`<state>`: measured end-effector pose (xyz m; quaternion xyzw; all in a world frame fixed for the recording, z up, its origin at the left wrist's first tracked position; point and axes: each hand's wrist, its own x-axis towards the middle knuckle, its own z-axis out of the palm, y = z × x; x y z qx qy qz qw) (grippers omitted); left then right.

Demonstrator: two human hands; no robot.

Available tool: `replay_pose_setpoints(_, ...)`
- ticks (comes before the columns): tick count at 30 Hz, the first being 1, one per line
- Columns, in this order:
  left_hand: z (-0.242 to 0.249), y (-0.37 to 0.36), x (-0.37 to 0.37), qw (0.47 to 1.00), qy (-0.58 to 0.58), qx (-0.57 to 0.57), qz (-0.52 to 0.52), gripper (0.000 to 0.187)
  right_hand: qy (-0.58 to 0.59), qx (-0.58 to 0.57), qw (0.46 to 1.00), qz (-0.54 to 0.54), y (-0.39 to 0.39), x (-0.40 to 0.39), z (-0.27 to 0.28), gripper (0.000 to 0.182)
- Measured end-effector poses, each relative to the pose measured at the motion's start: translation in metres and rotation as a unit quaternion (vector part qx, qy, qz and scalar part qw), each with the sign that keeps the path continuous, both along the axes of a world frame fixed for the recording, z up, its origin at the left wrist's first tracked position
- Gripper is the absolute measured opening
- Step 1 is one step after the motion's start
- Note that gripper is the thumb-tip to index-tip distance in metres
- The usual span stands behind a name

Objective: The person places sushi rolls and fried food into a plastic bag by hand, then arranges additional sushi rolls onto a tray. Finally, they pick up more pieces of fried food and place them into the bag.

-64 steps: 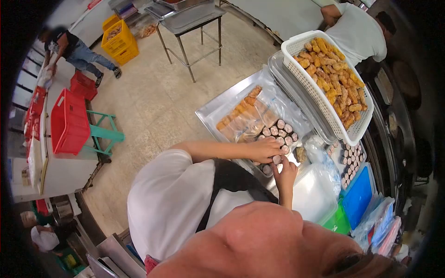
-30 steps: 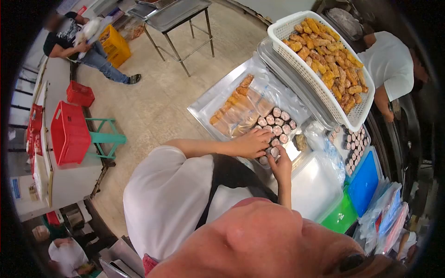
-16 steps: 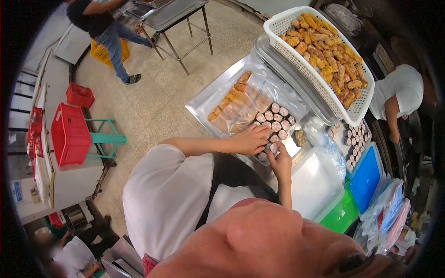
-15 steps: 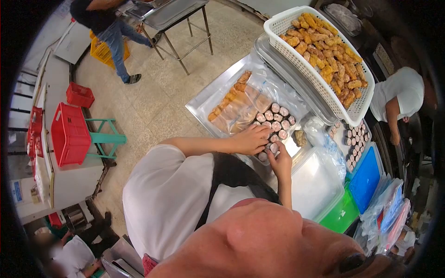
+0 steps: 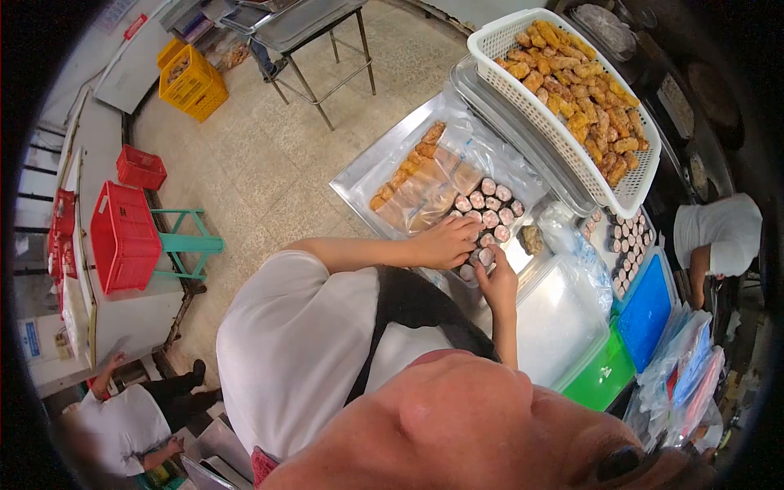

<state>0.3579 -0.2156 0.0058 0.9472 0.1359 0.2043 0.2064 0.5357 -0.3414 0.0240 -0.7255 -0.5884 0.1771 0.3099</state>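
My left hand [image 5: 445,243] lies over the near side of a cluster of dark-wrapped seaweed rolls [image 5: 490,202] with pinkish-white filling at their ends. Its fingers curl down on the rolls at the cluster's edge. From the other side, my right hand [image 5: 496,276] pinches a roll [image 5: 486,256] between thumb and fingers, close to the left fingertips. The rolls stand on end, packed side by side on a metal tray [image 5: 349,184]. Beside them, a clear plastic bag [image 5: 478,147] lies partly over a row of golden-brown fried pieces [image 5: 406,173].
A white basket [image 5: 563,155] of fried pieces rests on clear lids at the back. Right of my hands are a clear container [image 5: 551,327], blue lid [image 5: 645,314] and more rolls [image 5: 629,253]. People stand at right [image 5: 719,237] and lower left [image 5: 122,425]; a red crate [image 5: 122,237] is left.
Both hands stay at the rolls with barely any shift. The person in jeans has moved mostly out of sight, exposing yellow crates. The people at right and lower left have changed position.
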Motion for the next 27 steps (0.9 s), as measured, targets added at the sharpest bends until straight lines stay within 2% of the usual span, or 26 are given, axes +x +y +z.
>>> replay_pose_setpoints(3,-0.002,0.000,0.001,1.000,-0.001,-0.002,0.001,0.027,0.025,-0.070,0.997,-0.013,0.001,-0.001,0.009,0.049)
replay_pose_setpoints(12,0.002,0.000,0.001,0.999,0.039,0.017,-0.002,0.028,0.021,-0.012,1.000,0.015,0.000,0.001,0.003,0.046)
replay_pose_setpoints(18,0.000,0.000,0.003,0.998,0.022,0.056,0.002,0.028,0.023,0.002,1.000,0.014,0.001,0.001,0.003,0.045)
replay_pose_setpoints(21,-0.002,0.000,0.003,0.998,0.009,0.060,0.005,0.028,0.023,0.001,1.000,0.011,0.002,0.000,0.003,0.044)
replay_pose_setpoints(24,0.002,0.001,0.005,0.998,0.009,0.057,0.005,0.028,0.027,-0.061,0.998,0.003,0.002,-0.001,0.008,0.047)
replay_pose_setpoints(27,0.012,0.003,0.006,0.994,0.103,0.031,-0.011,0.036,0.022,-0.056,0.998,0.006,0.002,0.003,0.003,0.048)
